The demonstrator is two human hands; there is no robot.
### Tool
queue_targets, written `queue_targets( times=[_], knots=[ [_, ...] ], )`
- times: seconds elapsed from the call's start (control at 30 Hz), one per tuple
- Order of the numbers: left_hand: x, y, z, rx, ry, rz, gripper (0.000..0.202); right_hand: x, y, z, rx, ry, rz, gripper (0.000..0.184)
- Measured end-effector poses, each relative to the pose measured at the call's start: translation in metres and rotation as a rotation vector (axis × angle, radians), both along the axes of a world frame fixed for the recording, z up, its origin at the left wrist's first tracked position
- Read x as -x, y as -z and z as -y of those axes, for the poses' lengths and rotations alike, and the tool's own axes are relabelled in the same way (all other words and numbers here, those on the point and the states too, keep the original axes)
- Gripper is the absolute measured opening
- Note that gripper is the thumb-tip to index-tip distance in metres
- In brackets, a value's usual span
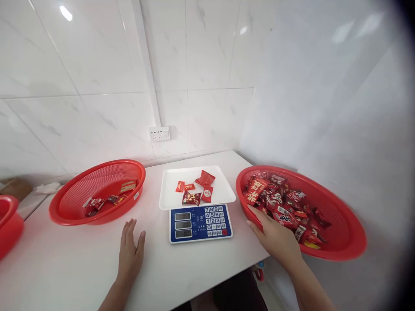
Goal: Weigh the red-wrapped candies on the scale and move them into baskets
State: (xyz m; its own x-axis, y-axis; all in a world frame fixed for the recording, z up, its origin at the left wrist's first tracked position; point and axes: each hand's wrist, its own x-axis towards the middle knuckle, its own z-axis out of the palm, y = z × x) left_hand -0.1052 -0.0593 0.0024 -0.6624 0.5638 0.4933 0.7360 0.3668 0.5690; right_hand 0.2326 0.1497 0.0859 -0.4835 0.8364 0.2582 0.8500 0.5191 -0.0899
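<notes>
My left hand (129, 255) lies on the white table, fingers extended, holding nothing. My right hand (275, 237) grips the near-left rim of a red plastic basket (343, 226), with its thumb on the outer side; part of its grip is hidden. Inside that basket is a heap of small wrapped snacks (282, 196), mostly red, with a larger red packet (257, 190) by the rim. Between my hands stands a digital scale (200, 229) with a blue keypad panel. Several wrapped snacks, among them a dark red packet (191, 198), lie on its white tray (168, 190).
Left of the scale, another red basket (74, 196) holds several packets. Part of a third red container (9, 226) shows at the left edge. A wall socket (160, 134) is mounted on the tiled wall behind. The table's front edge runs below the scale.
</notes>
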Motion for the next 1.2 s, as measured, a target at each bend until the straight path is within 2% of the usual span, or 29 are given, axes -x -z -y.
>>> queue_targets(
  times=[0.23, 0.47, 0.63, 0.87, 1.2],
  knots=[
    [-0.004, 0.000, -0.003, 0.064, 0.073, 0.163, 0.051, 0.004, -0.003, 0.001, 0.029, 0.077, 0.032, 0.043],
    [-0.006, -0.012, 0.000, 0.128, -0.049, 0.384, 0.055, 0.004, 0.004, -0.002, -0.026, 0.038, 0.068, 0.042],
    [-0.007, -0.013, -0.002, 0.098, -0.083, 0.347, 0.053, 0.002, 0.011, -0.005, -0.099, -0.005, 0.087, 0.041],
    [-0.016, -0.008, -0.009, 0.128, 0.015, 0.246, 0.051, 0.000, 0.017, -0.003, -0.194, -0.058, 0.055, 0.041],
    [-0.014, -0.010, -0.008, 0.146, 0.015, 0.244, 0.050, 0.000, 0.014, -0.001, -0.193, -0.067, 0.048, 0.041]
  ],
)
